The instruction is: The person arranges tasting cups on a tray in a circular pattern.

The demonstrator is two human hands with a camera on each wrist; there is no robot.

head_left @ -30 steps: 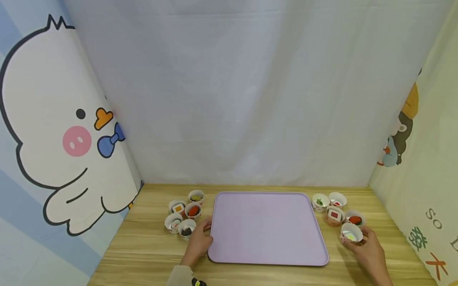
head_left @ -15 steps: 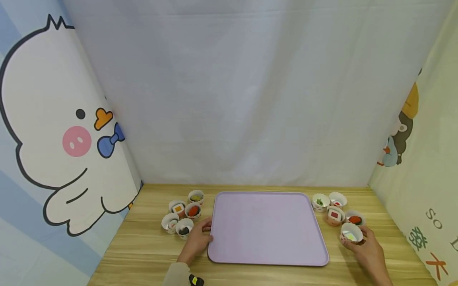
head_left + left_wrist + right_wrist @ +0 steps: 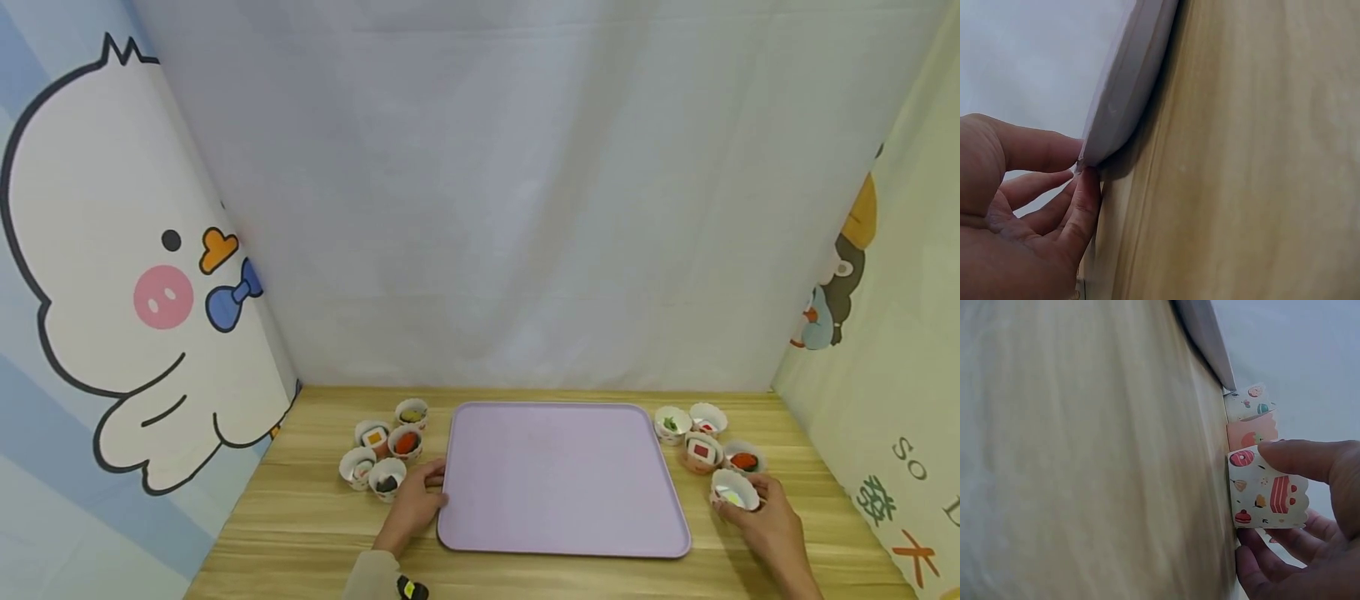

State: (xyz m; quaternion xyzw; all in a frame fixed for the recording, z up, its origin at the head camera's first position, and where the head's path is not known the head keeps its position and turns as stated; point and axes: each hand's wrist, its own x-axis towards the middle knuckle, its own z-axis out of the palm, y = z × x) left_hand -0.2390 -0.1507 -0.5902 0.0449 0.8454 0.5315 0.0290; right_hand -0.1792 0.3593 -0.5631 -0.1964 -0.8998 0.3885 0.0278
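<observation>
In the head view, my right hand [image 3: 772, 521] grips a small white paper baking cup [image 3: 735, 489] with a yellow-and-white piece inside, thumb on the near side and fingers on the far side. The right wrist view shows that cup [image 3: 1269, 487] printed with cakes and doughnuts, upright at table level. My left hand [image 3: 412, 504] is at the lower left rim of the lilac tray [image 3: 562, 479]. In the left wrist view, thumb and finger pinch the tray's rim [image 3: 1125, 87]. Just left of the left hand stands a cup [image 3: 387, 481] with a black piece.
More scalloped cups holding small coloured pieces cluster left of the tray, among them one with a red piece [image 3: 405, 442]. On the right, others stand close together, including a pink cup [image 3: 702, 452] and a cup with greens [image 3: 672, 425]. A white cloth [image 3: 480, 200] hangs behind the table.
The two nearest cups on the left have shifted slightly left. My left hand has moved a little left and stays at the tray rim. The right-hand cup has shifted slightly left.
</observation>
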